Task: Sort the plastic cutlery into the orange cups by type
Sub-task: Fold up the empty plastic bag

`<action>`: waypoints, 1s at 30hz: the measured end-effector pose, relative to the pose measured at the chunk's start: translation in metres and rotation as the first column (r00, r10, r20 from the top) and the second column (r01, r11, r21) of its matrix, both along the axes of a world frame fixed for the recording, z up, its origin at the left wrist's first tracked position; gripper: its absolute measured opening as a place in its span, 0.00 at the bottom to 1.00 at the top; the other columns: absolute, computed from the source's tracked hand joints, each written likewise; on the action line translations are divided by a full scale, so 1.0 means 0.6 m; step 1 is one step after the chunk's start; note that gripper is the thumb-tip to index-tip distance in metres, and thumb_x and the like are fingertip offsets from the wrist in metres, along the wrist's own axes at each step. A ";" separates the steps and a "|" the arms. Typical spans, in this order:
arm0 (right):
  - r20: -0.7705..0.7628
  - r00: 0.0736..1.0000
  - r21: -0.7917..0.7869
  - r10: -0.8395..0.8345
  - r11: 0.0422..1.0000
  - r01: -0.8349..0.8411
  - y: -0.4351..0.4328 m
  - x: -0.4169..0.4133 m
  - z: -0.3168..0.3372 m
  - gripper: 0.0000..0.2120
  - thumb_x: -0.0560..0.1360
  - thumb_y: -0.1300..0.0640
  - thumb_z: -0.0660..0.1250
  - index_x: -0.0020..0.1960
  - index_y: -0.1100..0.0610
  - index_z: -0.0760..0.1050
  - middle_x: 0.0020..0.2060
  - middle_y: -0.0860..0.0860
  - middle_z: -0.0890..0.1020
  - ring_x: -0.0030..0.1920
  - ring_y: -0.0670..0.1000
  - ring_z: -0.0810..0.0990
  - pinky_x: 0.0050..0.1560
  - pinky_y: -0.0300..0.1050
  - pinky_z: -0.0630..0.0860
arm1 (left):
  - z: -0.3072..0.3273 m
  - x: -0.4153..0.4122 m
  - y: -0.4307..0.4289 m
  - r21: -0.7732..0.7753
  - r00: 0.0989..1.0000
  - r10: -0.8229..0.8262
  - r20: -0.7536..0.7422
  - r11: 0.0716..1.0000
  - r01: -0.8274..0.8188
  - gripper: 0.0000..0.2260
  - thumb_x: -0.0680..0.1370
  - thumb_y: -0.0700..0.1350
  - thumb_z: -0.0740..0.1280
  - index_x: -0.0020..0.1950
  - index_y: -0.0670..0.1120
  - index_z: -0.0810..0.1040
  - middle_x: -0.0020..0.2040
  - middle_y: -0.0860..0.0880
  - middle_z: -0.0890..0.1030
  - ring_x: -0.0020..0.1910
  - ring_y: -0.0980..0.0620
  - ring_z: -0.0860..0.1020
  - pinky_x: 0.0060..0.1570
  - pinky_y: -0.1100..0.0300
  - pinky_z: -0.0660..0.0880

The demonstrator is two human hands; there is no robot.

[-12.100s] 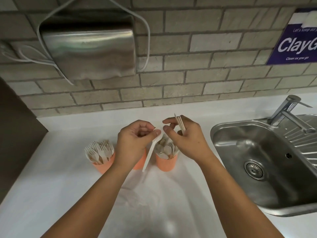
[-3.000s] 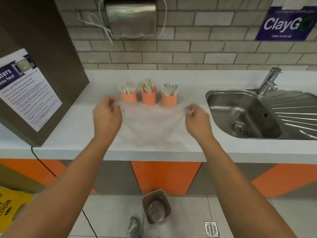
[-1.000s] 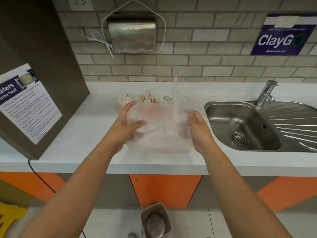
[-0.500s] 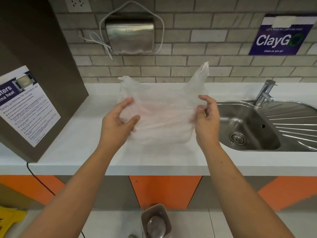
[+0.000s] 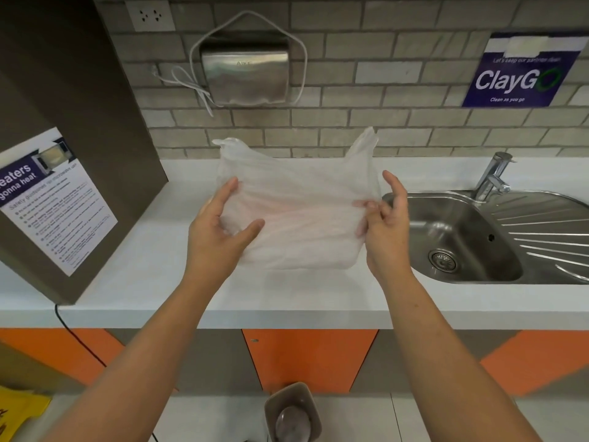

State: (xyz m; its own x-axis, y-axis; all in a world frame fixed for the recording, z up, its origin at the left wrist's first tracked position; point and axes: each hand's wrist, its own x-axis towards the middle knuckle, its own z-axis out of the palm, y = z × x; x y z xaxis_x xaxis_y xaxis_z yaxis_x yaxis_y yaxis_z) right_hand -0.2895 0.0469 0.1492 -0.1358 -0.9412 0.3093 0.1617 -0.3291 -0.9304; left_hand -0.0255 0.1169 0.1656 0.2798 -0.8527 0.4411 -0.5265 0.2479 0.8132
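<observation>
A plastic bag (image 5: 299, 212) is hanging spread between left hand (image 5: 216, 231) and right hand (image 5: 387, 231), screening off the middle of the counter (image 5: 153, 269). A brown cabinet (image 5: 95, 106) is walling in the left side; sink (image 5: 462, 237) and tap (image 5: 490, 180) are taking the right. Bare counter is running along the near edge, passable.
</observation>
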 end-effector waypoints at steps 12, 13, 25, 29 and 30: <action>-0.373 0.792 0.305 0.483 0.870 -0.387 -0.022 -0.044 0.021 0.23 0.80 0.69 0.68 0.72 0.55 0.75 0.49 0.46 0.86 0.59 0.43 0.80 0.56 0.35 0.77 | 0.021 0.035 -0.015 0.329 0.987 -0.086 0.133 0.944 0.038 0.35 0.73 0.49 0.80 0.78 0.56 0.71 0.59 0.58 0.81 0.50 0.59 0.77 0.54 0.66 0.75; -0.417 0.770 0.330 0.483 0.870 -0.367 -0.026 -0.047 0.023 0.24 0.79 0.68 0.70 0.73 0.54 0.75 0.51 0.43 0.86 0.62 0.41 0.78 0.60 0.36 0.77 | 0.023 0.038 -0.017 0.353 0.977 -0.092 0.192 0.935 0.019 0.35 0.72 0.50 0.81 0.77 0.55 0.73 0.57 0.57 0.81 0.50 0.58 0.77 0.50 0.69 0.72; -0.699 0.562 0.452 0.442 0.882 -0.133 -0.045 -0.070 0.003 0.14 0.78 0.48 0.73 0.41 0.57 0.85 0.27 0.47 0.67 0.31 0.49 0.65 0.36 0.43 0.62 | 0.038 0.047 -0.052 0.357 0.968 0.037 -0.248 0.932 0.056 0.05 0.78 0.46 0.73 0.44 0.47 0.86 0.40 0.53 0.85 0.39 0.55 0.81 0.45 0.59 0.73; -0.795 0.364 0.473 0.486 0.871 -0.130 -0.027 -0.053 -0.002 0.07 0.77 0.44 0.73 0.53 0.42 0.82 0.56 0.48 0.73 0.60 0.51 0.68 0.62 0.49 0.69 | 0.036 -0.004 -0.073 0.253 0.998 0.037 -0.049 0.967 -0.023 0.11 0.83 0.49 0.62 0.47 0.41 0.74 0.39 0.49 0.77 0.38 0.51 0.74 0.39 0.56 0.69; -0.804 0.375 0.447 0.461 0.885 -0.131 -0.022 -0.048 0.001 0.09 0.76 0.45 0.74 0.55 0.40 0.79 0.63 0.48 0.69 0.66 0.51 0.64 0.68 0.49 0.65 | 0.043 -0.015 -0.073 0.246 0.995 -0.033 0.097 0.969 0.008 0.11 0.85 0.49 0.60 0.49 0.43 0.73 0.39 0.50 0.76 0.36 0.52 0.72 0.36 0.58 0.68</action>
